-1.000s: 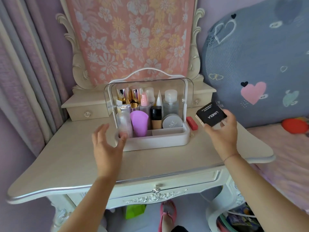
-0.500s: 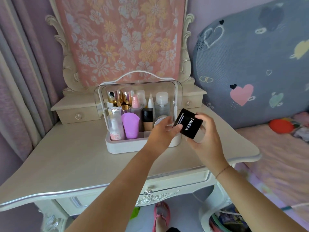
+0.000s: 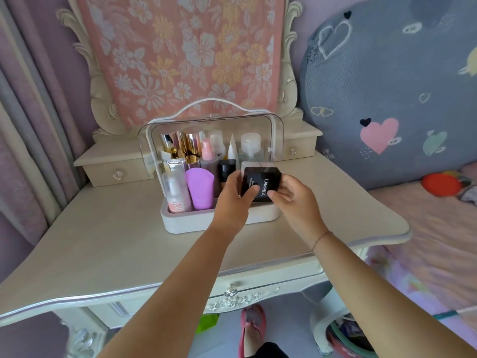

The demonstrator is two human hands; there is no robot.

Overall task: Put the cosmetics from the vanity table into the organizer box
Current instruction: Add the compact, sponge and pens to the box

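A white organizer box (image 3: 185, 223) with a clear raised lid and a white handle stands on the cream vanity table (image 3: 116, 241). Inside it stand several bottles, among them a purple tube (image 3: 200, 188), a pink-labelled bottle (image 3: 175, 195) and gold-capped bottles (image 3: 191, 146). A small black box marked LAMEILA (image 3: 263, 183) hovers over the organizer's right front part. My left hand (image 3: 235, 196) grips its left side, and my right hand (image 3: 294, 197) holds its right side with the fingertips.
Two small drawers (image 3: 118, 174) flank the mirror frame, which a pink floral cloth (image 3: 185, 55) covers. A bed with a blue heart-print cushion (image 3: 387, 86) and a red object (image 3: 440, 184) lies to the right. Curtains hang at the left.
My right hand carried the black box from the table's right side to over the organizer. My left hand came across from the left and took hold of the box too.
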